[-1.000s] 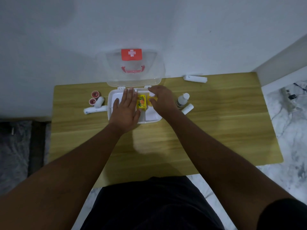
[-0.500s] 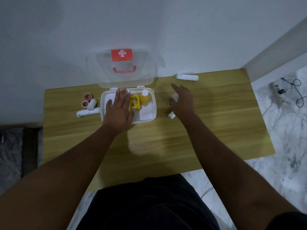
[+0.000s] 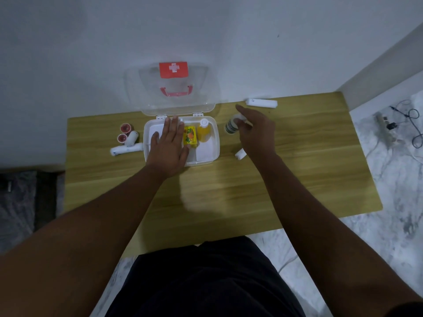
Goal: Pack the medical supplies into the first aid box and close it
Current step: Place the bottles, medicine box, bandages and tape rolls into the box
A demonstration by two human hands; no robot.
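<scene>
First aid box (image 3: 207, 156) open on desk (image 3: 297, 179), clear lid (image 3: 146, 92) upright vs wall; inside: yellow carton (image 3: 190, 136) + orange bottle (image 3: 203, 131); L hand (image 3: 168, 146) flat, fingers spread, over box's left part; R hand (image 3: 256, 131) beside box, fingers loosely curled at small white bottle (image 3: 230, 125), grip closure can't tell; white roll (image 3: 240, 154) near R wrist; rolls (image 3: 128, 143) left of box.

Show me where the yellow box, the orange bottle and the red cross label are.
yellow box (image 3: 190, 136), head view, on its printed top face.
orange bottle (image 3: 203, 133), head view, on its orange body.
red cross label (image 3: 173, 69), head view, on the white cross.
</scene>
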